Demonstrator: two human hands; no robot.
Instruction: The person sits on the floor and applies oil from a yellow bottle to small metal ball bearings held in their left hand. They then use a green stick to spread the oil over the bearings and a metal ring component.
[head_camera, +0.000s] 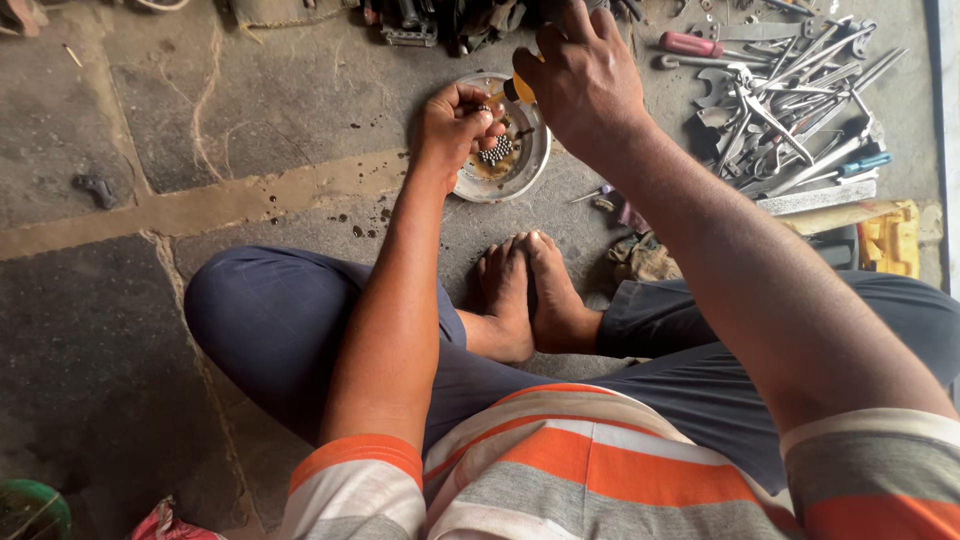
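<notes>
I sit cross-legged on a stone floor. My left hand (455, 125) is closed over the rim of a round metal bowl (530, 165), pinching a small dark part between its fingertips. The bowl holds a cluster of small steel balls (496, 150) in brownish oil. My right hand (580, 75) is above the bowl's far side, gripping a tool with a yellow handle (520, 88) that points down toward my left fingers. The tool's tip is hidden.
A heap of wrenches and other metal tools (790, 110) lies on the floor at the right, with a red-handled screwdriver (690, 43). A yellow object (892, 240) and a rag (640, 258) lie by my right knee. More parts (430, 20) sit at the top.
</notes>
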